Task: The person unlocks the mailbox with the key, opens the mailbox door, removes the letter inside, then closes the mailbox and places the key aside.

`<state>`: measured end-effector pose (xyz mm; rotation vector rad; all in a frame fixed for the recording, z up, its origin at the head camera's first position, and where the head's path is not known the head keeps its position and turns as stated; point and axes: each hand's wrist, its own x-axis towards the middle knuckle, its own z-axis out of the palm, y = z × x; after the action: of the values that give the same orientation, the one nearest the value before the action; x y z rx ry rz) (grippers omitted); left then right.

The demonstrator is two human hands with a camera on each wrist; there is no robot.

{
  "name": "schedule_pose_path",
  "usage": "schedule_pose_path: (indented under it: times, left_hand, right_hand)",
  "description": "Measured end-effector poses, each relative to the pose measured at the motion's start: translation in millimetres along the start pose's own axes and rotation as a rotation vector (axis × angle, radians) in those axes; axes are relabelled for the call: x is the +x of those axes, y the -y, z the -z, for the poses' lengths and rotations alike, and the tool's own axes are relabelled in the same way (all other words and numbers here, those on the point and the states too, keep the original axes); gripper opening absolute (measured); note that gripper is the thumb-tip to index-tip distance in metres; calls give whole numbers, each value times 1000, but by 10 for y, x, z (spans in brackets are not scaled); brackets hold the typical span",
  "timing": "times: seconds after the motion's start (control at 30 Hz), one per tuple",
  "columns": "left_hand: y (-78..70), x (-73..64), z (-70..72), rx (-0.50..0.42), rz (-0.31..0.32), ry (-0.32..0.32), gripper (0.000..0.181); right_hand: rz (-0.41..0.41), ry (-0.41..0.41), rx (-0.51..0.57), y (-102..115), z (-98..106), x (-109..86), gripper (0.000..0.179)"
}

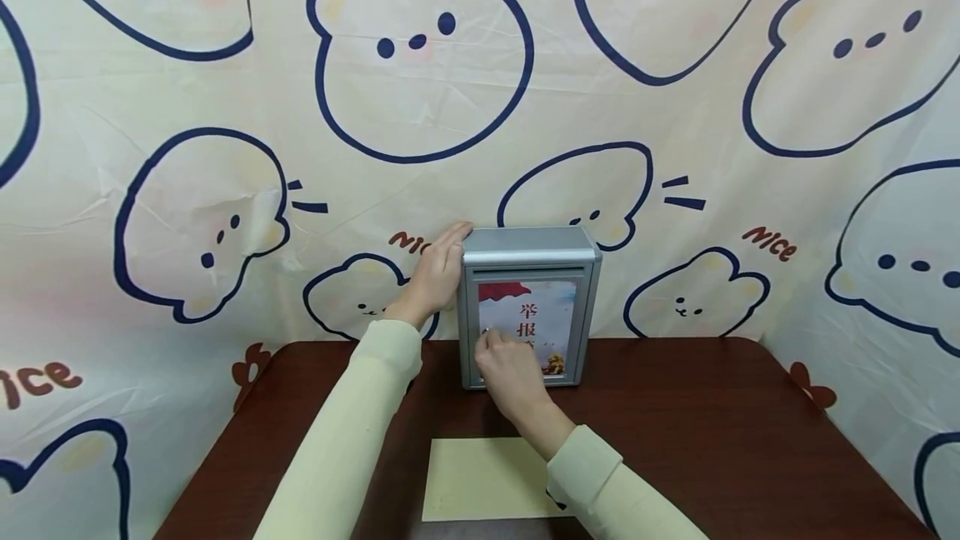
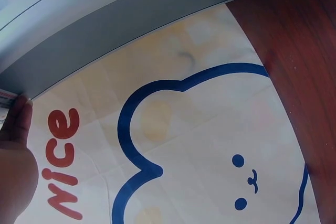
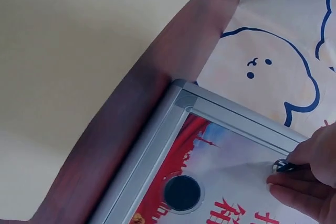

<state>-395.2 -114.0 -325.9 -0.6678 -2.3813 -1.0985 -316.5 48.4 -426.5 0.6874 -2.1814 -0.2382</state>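
A grey metal report box (image 1: 531, 245) stands upright on the table, its front panel bearing a printed poster with red characters. My left hand (image 1: 435, 275) rests with extended fingers on the box's upper left corner; the left wrist view shows its fingertips at the edge of the grey side wall (image 2: 131, 32). At the left part of the front panel, my right hand (image 1: 513, 369) pinches a small key (image 3: 283, 166) between thumb and fingers, right at the panel. A dark round disc (image 3: 182, 192) shows on the poster in the right wrist view.
A pale yellow sheet (image 1: 480, 482) lies on the dark red-brown table (image 1: 675, 423) in front of the box, partly under my right forearm. Behind the box and along the sides hangs a cream cloth (image 1: 420, 107) printed with cartoon bears.
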Motion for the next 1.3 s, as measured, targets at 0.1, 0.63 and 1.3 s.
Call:
schedule_pose_path:
  times: [0.1, 0.63, 1.3]
  left_hand:
    - [0, -6, -5, 6, 7, 1, 55]
    - [-7, -20, -16, 2, 8, 8, 55]
    - [-28, -22, 2, 5, 5, 6, 55]
  right_hand:
    - [2, -5, -18, 4, -1, -6, 5]
    - [29, -41, -48, -10, -50, -40, 7]
    - [28, 35, -58, -29, -52, -112, 26]
